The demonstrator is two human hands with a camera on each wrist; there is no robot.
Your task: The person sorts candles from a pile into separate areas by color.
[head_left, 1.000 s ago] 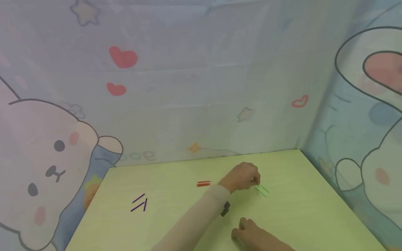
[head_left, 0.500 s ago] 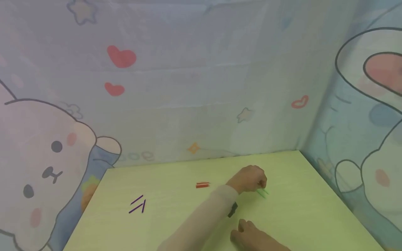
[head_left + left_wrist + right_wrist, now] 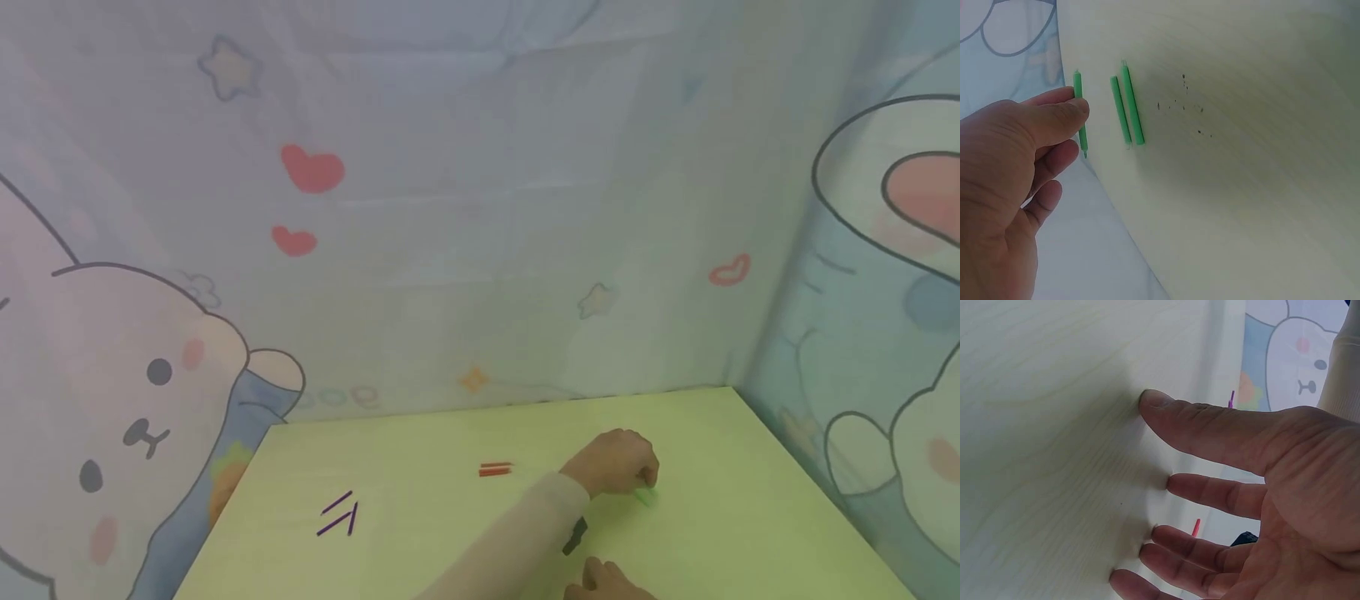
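Observation:
My left hand (image 3: 621,462) reaches across to the right side of the table. In the left wrist view its thumb and index finger pinch a thin green candle (image 3: 1082,134). Two more green candles lie side by side just right of it, a shorter-looking one (image 3: 1120,109) and another (image 3: 1133,106); the head view shows them mostly hidden by the hand. My right hand (image 3: 606,582) is low in the head view, partly cut off. Seen from the right wrist, its fingers are spread and relaxed, with the fingertips (image 3: 1175,482) at the pale tabletop and nothing held.
Red candles (image 3: 495,469) lie together near the middle back of the table (image 3: 420,533). Several purple candles (image 3: 334,523) lie at the left. A printed cloth (image 3: 450,208) hangs behind and along the sides. Dark specks (image 3: 1184,107) dot the tabletop.
My left hand has shifted rightward, covering more of the green candles on the table. The head view has tilted up a little. My right hand stays about where it was.

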